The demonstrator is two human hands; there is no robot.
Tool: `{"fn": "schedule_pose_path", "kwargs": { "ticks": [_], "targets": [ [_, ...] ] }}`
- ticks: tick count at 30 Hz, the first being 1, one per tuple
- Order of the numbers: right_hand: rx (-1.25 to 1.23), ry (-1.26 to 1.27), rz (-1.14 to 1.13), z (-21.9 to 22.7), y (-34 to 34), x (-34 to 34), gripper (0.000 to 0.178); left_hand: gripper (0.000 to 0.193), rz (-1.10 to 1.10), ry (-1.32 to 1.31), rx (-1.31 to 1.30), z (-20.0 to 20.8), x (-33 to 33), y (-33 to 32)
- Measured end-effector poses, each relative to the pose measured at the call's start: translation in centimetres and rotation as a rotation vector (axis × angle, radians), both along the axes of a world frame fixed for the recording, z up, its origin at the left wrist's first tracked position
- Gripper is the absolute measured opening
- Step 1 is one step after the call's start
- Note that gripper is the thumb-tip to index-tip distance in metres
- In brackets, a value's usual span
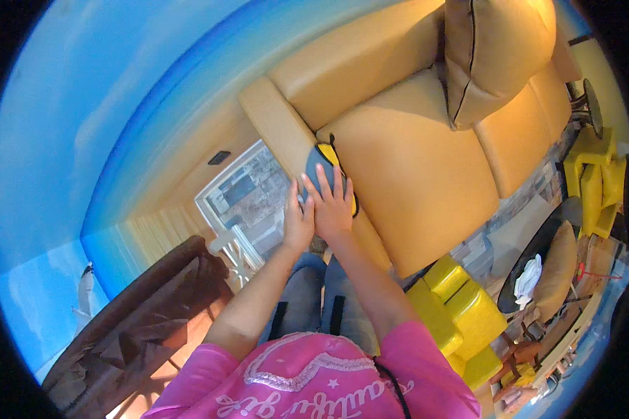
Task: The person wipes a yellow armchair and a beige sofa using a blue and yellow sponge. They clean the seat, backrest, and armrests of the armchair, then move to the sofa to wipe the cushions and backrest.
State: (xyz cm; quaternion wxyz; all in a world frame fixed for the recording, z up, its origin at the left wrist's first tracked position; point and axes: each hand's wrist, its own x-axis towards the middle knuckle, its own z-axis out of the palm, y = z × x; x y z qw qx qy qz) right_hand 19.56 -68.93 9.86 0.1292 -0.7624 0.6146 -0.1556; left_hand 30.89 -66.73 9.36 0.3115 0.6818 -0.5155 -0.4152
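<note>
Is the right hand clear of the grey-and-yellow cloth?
No, the right hand rests on the cloth atop the sofa's armrest.

Ctr. of frame: hands (pixel 333 209), n = 2; grey-and-yellow cloth (pixel 317 165), 1. Upper rt.: tan sofa (pixel 412 167), 1; upright tan cushion (pixel 500 63), 1. Rt. side: yellow blocky seats (pixel 475 311), 2 vis. Lower rt.: crumpled white cloth (pixel 528 281), 1. Lower lt.: brown-draped pc. (pixel 133 328), 1.

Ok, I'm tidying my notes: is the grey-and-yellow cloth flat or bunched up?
Flat where the cloth shows: it lies smooth along the armrest under the right hand. Whether it's folded, I cannot tell.
</note>
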Motion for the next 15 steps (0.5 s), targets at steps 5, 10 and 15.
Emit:
{"fn": "schedule_pose_path", "kwargs": {
  "ticks": [5,10,15],
  "targets": [
    [0.079,-0.179,0.040,1.3,2.0,-2.0,0.070,0.071,0.226,-0.042,-0.055,0.2,-1.3,-4.0],
    [0.224,-0.017,0.098,1.8,13.2,-9.6,0.068,0.078,0.289,0.073,-0.087,-2.9,-1.1,-6.4],
    [0.258,-0.006,0.134,1.9,12.4,-9.7,0.064,0.082,0.252,0.354,0.073,-2.6,0.4,-6.7]
  ]
}}
